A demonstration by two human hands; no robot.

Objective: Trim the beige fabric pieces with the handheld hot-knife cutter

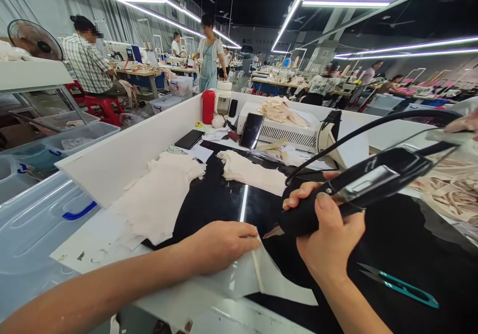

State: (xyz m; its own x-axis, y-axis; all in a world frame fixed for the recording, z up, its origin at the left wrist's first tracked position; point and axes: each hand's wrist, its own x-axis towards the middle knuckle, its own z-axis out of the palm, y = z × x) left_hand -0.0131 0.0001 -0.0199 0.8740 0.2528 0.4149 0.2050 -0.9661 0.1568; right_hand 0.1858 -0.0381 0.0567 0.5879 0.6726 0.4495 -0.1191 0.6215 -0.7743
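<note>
My right hand (328, 229) is wrapped round a black corded hand-held power tool (358, 184) with a silver plate on its side. Its far end points up to the right, near a clear plastic piece. At the table's front, my left hand (227, 244) has its fingers pressed together at the top of a narrow cream fabric strip (257, 269). The fingertips' exact grip is hidden. Beneath lies a glossy black sheet (209, 204). Teal thread snips (407, 289) rest to the right of my right forearm.
Cream fabric pieces (160, 194) are piled on the left, with a smaller stack (254, 172) behind the hands. Two phones, a red cup (208, 107) and a white vented machine (291, 130) stand farther back. A co-worker's hand (465, 125) shows at the right edge, above cream strips (448, 189).
</note>
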